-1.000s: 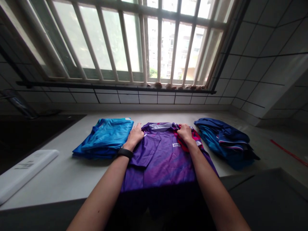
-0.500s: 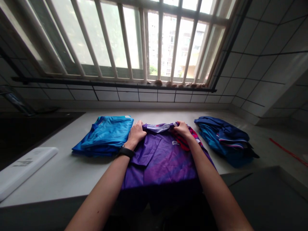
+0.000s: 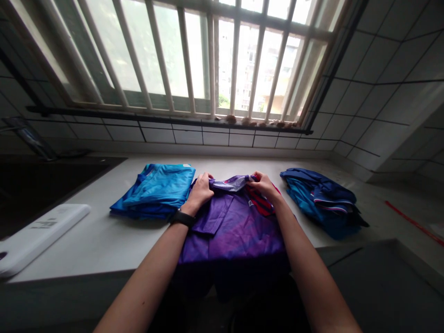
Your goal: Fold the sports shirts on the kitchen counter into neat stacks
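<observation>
A purple sports shirt lies on the counter, its lower part hanging over the front edge into shadow. My left hand is closed on the left side of its collar end, a dark band on the wrist. Across from it, my right hand pinches the collar's right side. Between the two hands the collar's pale inner lining shows, slightly raised. One sleeve lies folded inward beside my left hand. Red and black striped fabric shows under my right hand; whether it belongs to the shirt I cannot tell.
A folded stack of blue clothes sits to the left, a looser navy and teal pile to the right. A white oblong device lies at the counter's left, near the dark sink. A red strip is far right.
Both hands keep hold of the collar. The fabric between them has bunched a little, and the printed mark near the right hand is more covered. The view has shifted slightly.
</observation>
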`<act>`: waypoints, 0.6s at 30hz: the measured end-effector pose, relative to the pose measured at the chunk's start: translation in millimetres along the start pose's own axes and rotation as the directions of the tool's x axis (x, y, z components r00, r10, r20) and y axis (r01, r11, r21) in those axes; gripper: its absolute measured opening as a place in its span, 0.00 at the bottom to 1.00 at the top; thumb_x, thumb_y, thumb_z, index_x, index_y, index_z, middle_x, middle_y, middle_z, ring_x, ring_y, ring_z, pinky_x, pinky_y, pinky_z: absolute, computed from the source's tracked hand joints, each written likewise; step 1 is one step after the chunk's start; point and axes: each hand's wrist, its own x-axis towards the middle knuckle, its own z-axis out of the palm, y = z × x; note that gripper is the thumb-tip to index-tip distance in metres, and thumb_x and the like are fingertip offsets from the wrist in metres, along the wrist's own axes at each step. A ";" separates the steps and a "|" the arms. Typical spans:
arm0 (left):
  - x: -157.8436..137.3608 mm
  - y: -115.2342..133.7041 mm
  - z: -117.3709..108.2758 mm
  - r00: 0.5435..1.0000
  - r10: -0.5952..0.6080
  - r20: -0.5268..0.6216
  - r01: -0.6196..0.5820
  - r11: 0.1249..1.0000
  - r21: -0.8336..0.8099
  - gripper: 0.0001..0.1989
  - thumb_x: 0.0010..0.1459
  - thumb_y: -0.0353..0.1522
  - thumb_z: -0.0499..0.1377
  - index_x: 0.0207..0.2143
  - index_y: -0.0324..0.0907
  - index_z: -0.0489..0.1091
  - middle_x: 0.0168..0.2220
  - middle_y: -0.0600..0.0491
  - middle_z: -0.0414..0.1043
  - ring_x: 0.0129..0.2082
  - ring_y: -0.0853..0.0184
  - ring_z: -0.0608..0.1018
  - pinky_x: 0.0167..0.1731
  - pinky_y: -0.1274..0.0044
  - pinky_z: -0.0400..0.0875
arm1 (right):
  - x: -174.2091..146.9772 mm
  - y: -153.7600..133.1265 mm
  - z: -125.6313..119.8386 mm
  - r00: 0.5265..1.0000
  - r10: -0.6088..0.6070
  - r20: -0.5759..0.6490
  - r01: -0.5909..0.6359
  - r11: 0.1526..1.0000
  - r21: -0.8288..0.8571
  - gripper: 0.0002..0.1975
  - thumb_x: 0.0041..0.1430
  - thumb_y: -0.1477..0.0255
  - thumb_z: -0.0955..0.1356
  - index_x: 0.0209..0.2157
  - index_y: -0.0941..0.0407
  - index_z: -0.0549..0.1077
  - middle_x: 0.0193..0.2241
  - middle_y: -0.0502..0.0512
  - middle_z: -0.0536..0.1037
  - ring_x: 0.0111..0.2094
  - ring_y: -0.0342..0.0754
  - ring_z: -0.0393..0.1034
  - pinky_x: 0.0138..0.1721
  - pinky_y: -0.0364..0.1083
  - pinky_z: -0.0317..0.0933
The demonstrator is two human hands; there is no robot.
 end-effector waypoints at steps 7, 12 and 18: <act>-4.9 3.3 -1.4 0.997 -0.043 0.064 0.047 0.996 -0.074 0.30 0.46 0.35 0.68 0.53 0.40 0.70 0.46 0.44 0.80 0.51 0.53 0.81 0.54 0.68 0.73 | -2.2 0.1 0.4 0.998 -0.057 0.041 0.054 0.996 0.071 0.19 0.37 0.66 0.75 0.21 0.53 0.60 0.21 0.43 0.68 0.24 0.40 0.61 0.27 0.41 0.58; -6.0 15.1 -6.5 0.991 -0.131 0.024 0.133 0.972 -0.196 0.27 0.53 0.39 0.66 0.54 0.41 0.68 0.44 0.45 0.81 0.47 0.57 0.83 0.49 0.70 0.76 | -5.8 -5.1 2.1 0.999 -0.038 0.036 0.036 0.998 0.061 0.19 0.38 0.64 0.76 0.27 0.53 0.64 0.28 0.46 0.74 0.29 0.44 0.68 0.31 0.43 0.64; -6.5 14.6 -11.0 0.988 -0.140 -0.057 0.117 0.947 -0.300 0.20 0.53 0.27 0.60 0.50 0.42 0.66 0.46 0.48 0.79 0.32 0.68 0.82 0.39 0.74 0.78 | -5.5 -10.5 1.9 1.000 0.001 0.000 -0.001 0.997 0.075 0.30 0.40 0.61 0.78 0.45 0.51 0.67 0.26 0.41 0.72 0.21 0.41 0.63 0.23 0.42 0.63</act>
